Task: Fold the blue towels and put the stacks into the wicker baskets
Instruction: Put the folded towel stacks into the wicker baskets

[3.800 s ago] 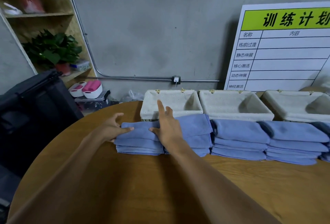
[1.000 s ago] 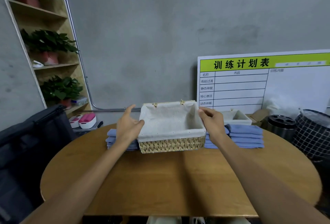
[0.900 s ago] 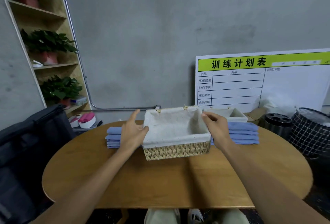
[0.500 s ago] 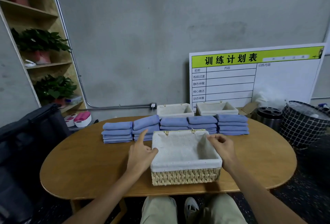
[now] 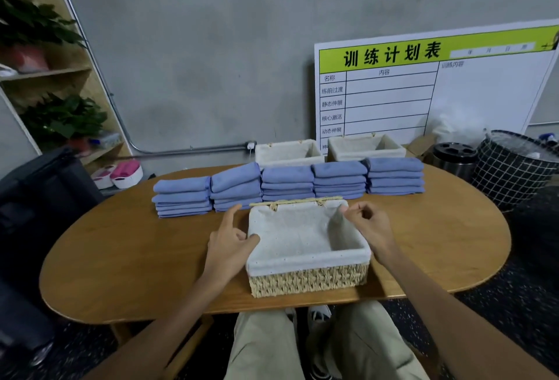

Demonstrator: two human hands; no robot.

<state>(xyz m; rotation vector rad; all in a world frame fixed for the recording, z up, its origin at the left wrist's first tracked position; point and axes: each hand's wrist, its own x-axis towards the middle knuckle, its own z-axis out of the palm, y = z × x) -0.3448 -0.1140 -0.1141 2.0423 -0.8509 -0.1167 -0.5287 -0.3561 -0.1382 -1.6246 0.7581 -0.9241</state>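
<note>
A wicker basket (image 5: 308,281) with a white cloth liner stands empty on the wooden table (image 5: 136,258), close to its near edge. My left hand (image 5: 228,243) grips the basket's left rim, thumb over the liner and index finger pointing forward. At the far right corner, my right hand (image 5: 367,225) pinches the liner rim with curled fingers. Behind the basket, several stacks of folded blue towels (image 5: 287,181) lie in a row across the table.
Two more lined baskets (image 5: 287,151) (image 5: 364,146) sit behind the towels. A whiteboard (image 5: 438,92) leans on the wall. A black mesh bin (image 5: 514,164) and a dark canister (image 5: 453,158) stand right; a black case (image 5: 36,198) and plant shelf (image 5: 60,119) left.
Both hands lifted the basket from behind the towel stacks, carried it over them toward me and set it down near the table's front edge. My view has pulled back.
</note>
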